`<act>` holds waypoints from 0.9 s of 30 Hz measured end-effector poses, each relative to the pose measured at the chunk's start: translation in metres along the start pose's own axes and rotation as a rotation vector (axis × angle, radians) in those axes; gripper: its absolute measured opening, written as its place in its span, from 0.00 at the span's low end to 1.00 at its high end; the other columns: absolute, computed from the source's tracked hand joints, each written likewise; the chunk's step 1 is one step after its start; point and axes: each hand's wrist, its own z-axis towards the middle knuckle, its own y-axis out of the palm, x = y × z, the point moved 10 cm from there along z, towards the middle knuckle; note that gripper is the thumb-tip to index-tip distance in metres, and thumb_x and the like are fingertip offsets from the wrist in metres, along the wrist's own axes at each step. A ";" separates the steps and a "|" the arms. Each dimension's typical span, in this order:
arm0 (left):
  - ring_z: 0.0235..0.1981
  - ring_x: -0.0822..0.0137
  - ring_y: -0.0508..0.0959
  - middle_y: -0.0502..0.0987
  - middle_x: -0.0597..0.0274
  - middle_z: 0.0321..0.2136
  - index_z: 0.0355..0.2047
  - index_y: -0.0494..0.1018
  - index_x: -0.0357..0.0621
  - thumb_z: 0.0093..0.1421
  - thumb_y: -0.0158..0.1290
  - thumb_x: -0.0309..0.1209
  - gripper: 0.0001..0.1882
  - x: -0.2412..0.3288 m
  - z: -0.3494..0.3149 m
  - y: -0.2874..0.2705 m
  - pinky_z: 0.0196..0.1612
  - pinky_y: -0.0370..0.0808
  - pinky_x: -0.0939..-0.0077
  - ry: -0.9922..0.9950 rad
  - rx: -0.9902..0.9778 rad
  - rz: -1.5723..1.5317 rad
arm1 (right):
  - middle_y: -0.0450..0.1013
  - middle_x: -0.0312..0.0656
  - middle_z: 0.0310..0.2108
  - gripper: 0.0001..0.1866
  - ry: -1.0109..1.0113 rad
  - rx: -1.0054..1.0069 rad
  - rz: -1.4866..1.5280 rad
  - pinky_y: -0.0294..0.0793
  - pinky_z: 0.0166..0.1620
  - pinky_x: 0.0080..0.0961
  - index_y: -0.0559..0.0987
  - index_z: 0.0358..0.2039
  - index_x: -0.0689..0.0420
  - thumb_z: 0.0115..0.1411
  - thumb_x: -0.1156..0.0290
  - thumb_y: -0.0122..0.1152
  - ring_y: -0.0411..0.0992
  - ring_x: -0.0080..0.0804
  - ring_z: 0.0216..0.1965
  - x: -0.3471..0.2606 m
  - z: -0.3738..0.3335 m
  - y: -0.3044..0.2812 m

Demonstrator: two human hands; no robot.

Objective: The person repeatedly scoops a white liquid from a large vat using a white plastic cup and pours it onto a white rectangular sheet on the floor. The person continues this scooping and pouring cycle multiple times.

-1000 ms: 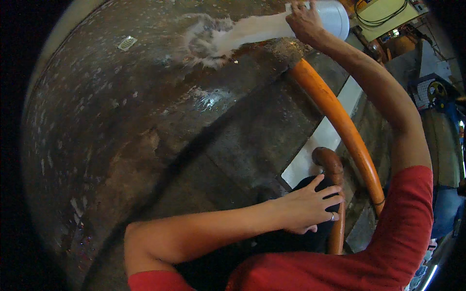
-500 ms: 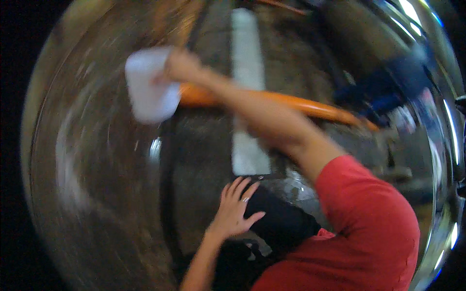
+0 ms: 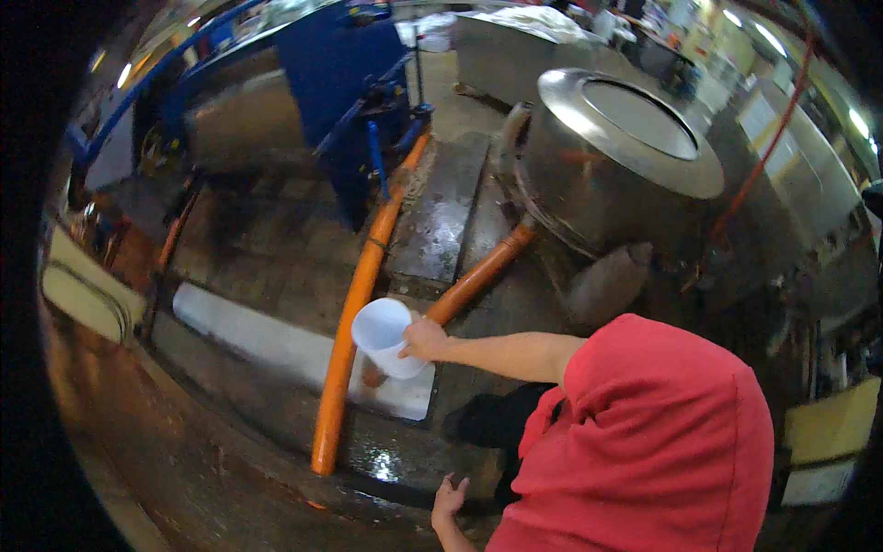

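Observation:
A white plastic bucket (image 3: 379,327), its mouth tilted toward the far left, is gripped by the wall and rim in my right hand (image 3: 425,339). My right arm reaches out from a red sleeve. Behind the bucket lie a long orange pipe (image 3: 361,294) and a white strip (image 3: 258,327) on the floor. Whether anything is inside the bucket I cannot make out. Low in the view is my left hand (image 3: 449,499), holding nothing, its fingers a little apart.
A big round steel vessel (image 3: 589,175) with a ring-shaped top stands ahead to the right, a second orange pipe (image 3: 487,271) running up to it. Blue machinery (image 3: 345,83) stands at the far left. The dark floor (image 3: 386,460) is wet and shiny; a red hose (image 3: 768,147) hangs at right.
The view has swung up and right, bringing the steel vessel into sight. My right hand, still on the bucket, has drawn it from the far left toward the middle. My left hand sits lower.

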 end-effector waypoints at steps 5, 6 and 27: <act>0.54 0.59 0.74 0.73 0.43 0.53 0.62 0.59 0.36 0.59 0.57 0.47 0.38 0.030 -0.037 -0.050 0.55 0.69 0.67 -0.065 -0.070 -0.042 | 0.66 0.58 0.45 0.26 0.137 0.152 0.035 0.69 0.54 0.43 0.84 0.36 0.60 0.44 0.50 0.73 0.67 0.56 0.51 0.050 -0.017 -0.094; 0.45 0.63 0.76 0.75 0.48 0.48 0.62 0.59 0.33 0.61 0.56 0.44 0.36 0.056 -0.037 -0.067 0.49 0.72 0.70 0.132 0.048 0.002 | 0.66 0.58 0.46 0.26 0.125 0.169 0.083 0.68 0.54 0.43 0.84 0.36 0.60 0.45 0.50 0.73 0.66 0.57 0.51 0.051 -0.018 -0.101; 0.57 0.46 0.68 0.68 0.47 0.56 0.64 0.59 0.47 0.63 0.52 0.38 0.30 -0.076 0.115 -0.042 0.58 0.64 0.53 0.285 0.548 -0.531 | 0.53 0.57 0.65 0.24 -0.578 -0.641 -0.700 0.75 0.47 0.43 0.81 0.36 0.59 0.47 0.51 0.70 0.75 0.52 0.45 0.001 0.096 0.475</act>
